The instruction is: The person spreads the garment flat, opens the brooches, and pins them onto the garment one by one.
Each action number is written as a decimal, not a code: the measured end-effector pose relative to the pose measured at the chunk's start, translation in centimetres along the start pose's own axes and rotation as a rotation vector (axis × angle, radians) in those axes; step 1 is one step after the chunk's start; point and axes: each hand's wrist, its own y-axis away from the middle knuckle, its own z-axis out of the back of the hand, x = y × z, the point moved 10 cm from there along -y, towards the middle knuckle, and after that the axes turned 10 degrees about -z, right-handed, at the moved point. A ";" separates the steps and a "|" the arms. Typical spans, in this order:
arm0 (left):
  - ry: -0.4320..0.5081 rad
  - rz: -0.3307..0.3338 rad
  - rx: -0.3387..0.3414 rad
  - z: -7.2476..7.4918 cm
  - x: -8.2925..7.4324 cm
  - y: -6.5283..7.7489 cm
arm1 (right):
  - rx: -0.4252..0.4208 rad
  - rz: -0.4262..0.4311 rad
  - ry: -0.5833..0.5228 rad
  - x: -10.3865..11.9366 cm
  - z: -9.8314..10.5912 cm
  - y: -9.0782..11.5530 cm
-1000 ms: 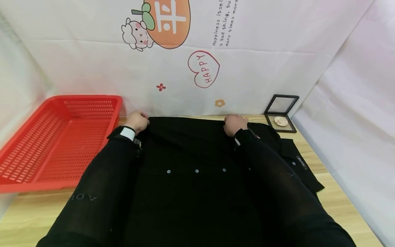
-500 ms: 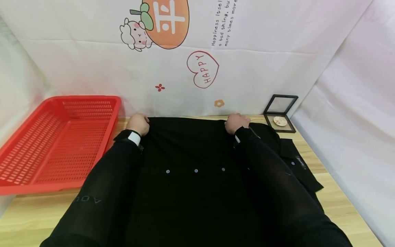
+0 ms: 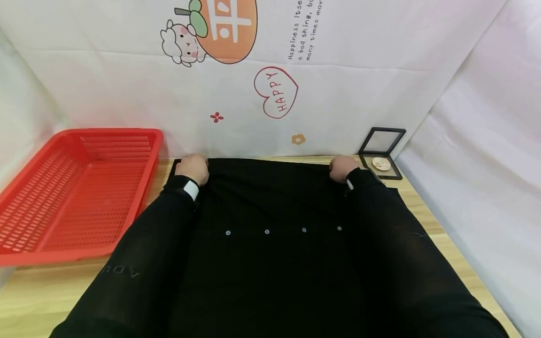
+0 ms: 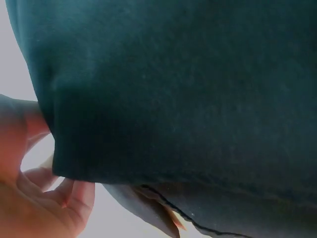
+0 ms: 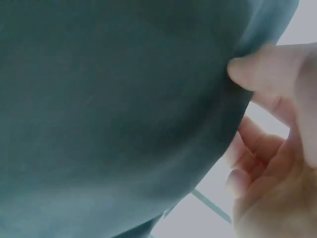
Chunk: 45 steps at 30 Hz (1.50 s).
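Observation:
A black button-front shirt (image 3: 266,277) lies spread on the table, a row of small pale buttons running across it. My left hand (image 3: 193,169) holds its far edge near the left corner, and a bit of cloth shows beyond the hand. In the left wrist view, the fingers (image 4: 81,198) lie at the bottom corner of the fabric (image 4: 173,99). My right hand (image 3: 343,168) grips the same far edge farther right. In the right wrist view, the thumb (image 5: 242,72) presses on top of the cloth, the other fingers behind it.
A red plastic basket (image 3: 107,188) stands at the left. Near the right hand, a black-framed clear case (image 3: 382,154) with a round pale disc (image 3: 381,164) sits at the back right. A white printed cloth (image 3: 169,103) hangs behind the wooden table (image 3: 42,291).
My right hand has slid right along the shirt's far edge, uncovering another button. The left hand has shifted slightly right, and cloth now shows to its left.

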 end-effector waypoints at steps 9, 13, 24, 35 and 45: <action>-0.036 -0.030 -0.067 1.0 -0.4 0.2 | -0.073 0.014 -0.086 -2.2 1.8 1.7; -0.039 0.020 -0.079 1.2 -1.0 0.9 | -0.105 -0.006 -0.054 -2.0 1.5 2.1; -0.086 -0.140 0.302 -2.4 -11.6 10.4 | -0.068 0.188 0.014 4.7 -2.2 14.7; -0.078 -0.306 0.480 -6.2 -12.2 20.1 | 0.008 0.235 -0.017 2.5 -8.1 22.3; -0.055 -0.363 0.530 -6.9 -12.3 26.4 | 0.171 0.107 -0.067 -4.2 -9.5 26.5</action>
